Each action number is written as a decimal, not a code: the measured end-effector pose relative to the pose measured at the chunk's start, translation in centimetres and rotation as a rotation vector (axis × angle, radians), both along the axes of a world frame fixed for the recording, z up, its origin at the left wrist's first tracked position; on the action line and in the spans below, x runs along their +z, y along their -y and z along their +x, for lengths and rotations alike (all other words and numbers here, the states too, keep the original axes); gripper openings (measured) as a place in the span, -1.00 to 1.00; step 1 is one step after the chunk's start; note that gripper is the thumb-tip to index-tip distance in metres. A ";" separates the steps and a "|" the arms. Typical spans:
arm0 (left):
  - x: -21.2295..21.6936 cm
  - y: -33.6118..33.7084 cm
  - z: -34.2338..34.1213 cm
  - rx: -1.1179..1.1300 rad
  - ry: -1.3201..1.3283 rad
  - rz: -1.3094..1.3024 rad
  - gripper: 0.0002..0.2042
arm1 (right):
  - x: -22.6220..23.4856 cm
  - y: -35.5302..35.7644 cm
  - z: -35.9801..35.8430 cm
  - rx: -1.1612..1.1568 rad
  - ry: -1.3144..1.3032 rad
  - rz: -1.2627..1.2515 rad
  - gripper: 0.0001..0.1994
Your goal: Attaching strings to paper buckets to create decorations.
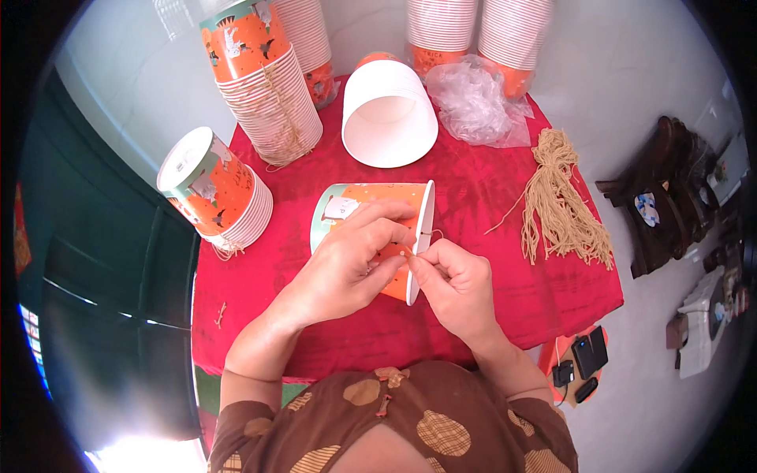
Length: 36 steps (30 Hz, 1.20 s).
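An orange and green printed paper bucket (339, 206) lies on its side in the middle of the table, its white rim facing right. My left hand (351, 256) rests over its wall, with thumb and fingers closed near the rim on a thin string. From the right, my right hand (459, 288) pinches the same string just at the rim, fingertips close to the left thumb. A short loop of brown twine (436, 232) sticks out past the rim above the right hand. The string between my fingertips is mostly hidden.
A red cloth (489, 201) covers the table. A bundle of tan twine (561, 201) lies at the right. White nested buckets (390, 118) lie behind the work. Stacked buckets with strings (272, 106) and a shorter stack (217, 189) stand left; crumpled clear plastic (477, 102) lies at the back.
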State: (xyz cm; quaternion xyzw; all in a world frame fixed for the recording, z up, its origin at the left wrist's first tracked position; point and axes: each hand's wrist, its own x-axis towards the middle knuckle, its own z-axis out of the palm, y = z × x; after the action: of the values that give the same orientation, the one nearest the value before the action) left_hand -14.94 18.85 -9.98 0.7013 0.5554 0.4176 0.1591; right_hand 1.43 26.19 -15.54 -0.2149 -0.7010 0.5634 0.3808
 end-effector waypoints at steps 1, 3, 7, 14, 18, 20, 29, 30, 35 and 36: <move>-0.1 -0.1 0.1 0.001 -0.037 0.020 -0.79 | 0.0 0.0 0.0 -0.003 -0.001 0.004 -0.89; -0.4 -0.3 0.0 -0.001 -0.075 0.041 -0.80 | 0.0 0.0 0.0 -0.007 -0.004 0.009 -0.89; -0.5 -0.5 0.1 0.017 -0.101 0.072 -0.79 | -0.1 -0.1 -0.1 -0.007 -0.027 0.006 -0.89; -0.6 -0.6 0.1 0.020 -0.142 0.093 -0.79 | -0.3 -0.1 0.1 0.038 -0.105 -0.092 -0.92; -0.6 -0.7 0.0 0.019 -0.149 0.095 -0.82 | -0.5 -0.3 0.3 0.050 -0.107 -0.077 -0.91; -0.6 -0.6 0.0 0.031 -0.129 0.090 -0.86 | -0.6 -0.4 0.4 0.051 -0.106 -0.066 -0.91; -0.5 -0.5 0.0 -0.017 -0.027 0.045 -0.83 | -0.7 -0.3 0.2 0.022 -0.142 -0.139 -0.94; -0.5 -0.6 0.0 -0.018 -0.028 0.045 -0.83 | -0.7 -0.2 0.0 0.021 -0.143 -0.138 -0.94; -1.3 -1.0 0.1 0.000 -0.070 0.138 -0.81 | -0.6 0.0 -0.2 -0.026 -0.125 -0.077 -0.94; -1.3 -0.9 0.2 0.001 -0.070 0.139 -0.81 | -0.7 -0.1 -0.1 -0.025 -0.124 -0.076 -0.94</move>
State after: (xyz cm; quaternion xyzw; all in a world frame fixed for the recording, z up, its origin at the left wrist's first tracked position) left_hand -14.75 19.76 -11.31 0.7245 0.5307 0.4306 0.0903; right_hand 1.30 26.25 -16.22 -0.2025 -0.6516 0.5969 0.4220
